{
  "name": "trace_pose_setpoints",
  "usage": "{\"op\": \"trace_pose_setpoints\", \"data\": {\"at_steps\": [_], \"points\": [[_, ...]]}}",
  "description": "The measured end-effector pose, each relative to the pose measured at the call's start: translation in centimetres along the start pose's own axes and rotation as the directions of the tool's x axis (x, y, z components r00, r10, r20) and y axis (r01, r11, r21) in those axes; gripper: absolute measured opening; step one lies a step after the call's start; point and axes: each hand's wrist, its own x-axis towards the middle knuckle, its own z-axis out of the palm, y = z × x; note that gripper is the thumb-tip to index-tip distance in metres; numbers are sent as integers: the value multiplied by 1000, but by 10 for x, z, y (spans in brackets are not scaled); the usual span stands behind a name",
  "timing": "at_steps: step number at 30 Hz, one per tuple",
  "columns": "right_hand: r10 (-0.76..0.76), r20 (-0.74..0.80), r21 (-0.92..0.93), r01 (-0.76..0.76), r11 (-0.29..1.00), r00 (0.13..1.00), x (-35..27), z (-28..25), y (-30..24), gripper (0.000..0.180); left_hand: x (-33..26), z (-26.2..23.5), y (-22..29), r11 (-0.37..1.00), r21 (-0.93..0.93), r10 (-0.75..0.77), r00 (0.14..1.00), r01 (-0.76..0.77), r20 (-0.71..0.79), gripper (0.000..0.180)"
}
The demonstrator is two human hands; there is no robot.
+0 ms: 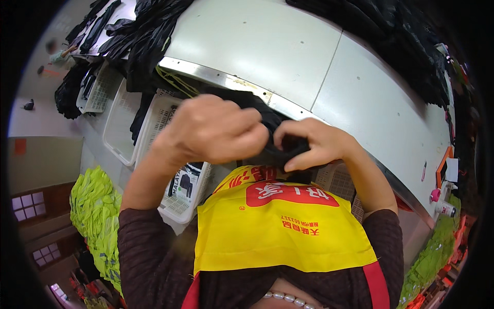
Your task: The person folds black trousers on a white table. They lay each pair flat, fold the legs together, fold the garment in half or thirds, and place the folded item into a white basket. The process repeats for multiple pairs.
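Observation:
My left hand [213, 129] and my right hand [311, 144] are raised close together over the near edge of a long white worktable [288, 56]. Both are closed on a piece of black cloth [275, 126] that bunches between the fingers. The cloth hangs in front of my yellow apron with a red patch [280, 226]. How far the cloth reaches below my hands is hidden.
Heaps of black garments [144, 36] lie at the table's far left and along its far right [406, 41]. White plastic baskets [121, 123] stand under the table at left. A pile of bright green fabric [95, 216] sits at lower left, more green at lower right.

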Motion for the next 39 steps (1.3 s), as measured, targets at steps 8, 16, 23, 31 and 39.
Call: {"op": "trace_pose_setpoints", "data": {"at_steps": [8,16,23,31,39], "points": [[508,-277,-834,-467,295,816,-23,-9,23,24,-43,-54,0,987,118,-140,945,110,296,15],[1,-375,-903,-366,226,927,-57,-13,-40,8,-66,-78,30,810,290,-566,548,510,615,36],[-199,-166,-855,-40,517,966,-61,-13,-52,18,-78,-85,14,646,498,-753,374,578,542,46],[-331,-179,-951,-76,300,926,-77,-32,-61,39,-80,-104,8,810,487,-468,860,327,201,33],[-439,-438,-786,-98,611,784,-89,-57,-60,26,-75,-125,-8,703,516,-599,799,489,59,46]]}}
